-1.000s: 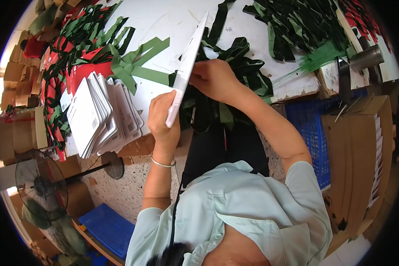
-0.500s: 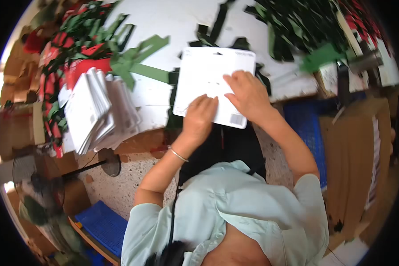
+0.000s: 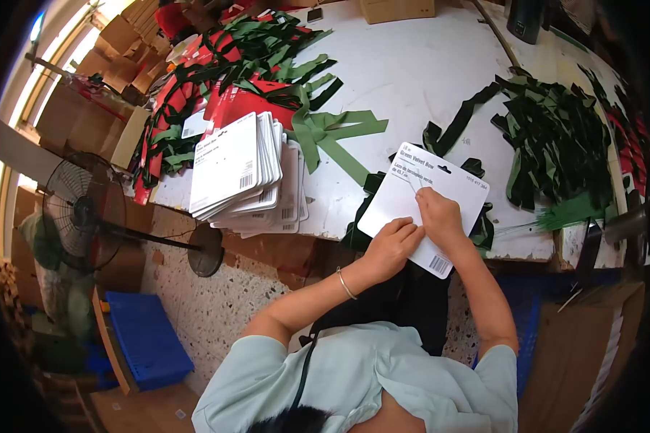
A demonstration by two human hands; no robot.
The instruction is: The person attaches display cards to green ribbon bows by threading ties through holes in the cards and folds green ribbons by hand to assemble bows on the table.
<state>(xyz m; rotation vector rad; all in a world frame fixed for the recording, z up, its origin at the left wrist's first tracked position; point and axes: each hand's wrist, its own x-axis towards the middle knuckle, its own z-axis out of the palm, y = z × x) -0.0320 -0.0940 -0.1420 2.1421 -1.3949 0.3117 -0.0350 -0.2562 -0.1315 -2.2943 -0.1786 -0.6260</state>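
Observation:
A white printed card [image 3: 455, 189] marked "Green Velvet Bow" lies tilted at the table's front edge, its barcode toward my body. Dark green velvet ribbon [image 3: 357, 234] sticks out from under it on both sides. My right hand [image 3: 442, 218] is on the middle of the card, its fingers pinched together where a thin wire-like strand [image 3: 412, 177] shows. My left hand [image 3: 391, 251] is closed just beside it, over the card's lower left edge, and whatever its fingers hold is hidden. The two hands almost touch.
To the left, a stack of similar white cards [image 3: 227, 166] stands at the table edge. Green ribbon bows with red cards [image 3: 245, 101] are heaped behind it. More dark green bows [image 3: 549, 137] lie at the right. A fan [image 3: 83, 209] stands on the floor, left of the table.
The view has swung, so the card and hands appear farther right. The card now looks turned clockwise. My hands have come closer together, and my right fingers have closed from a looser spread.

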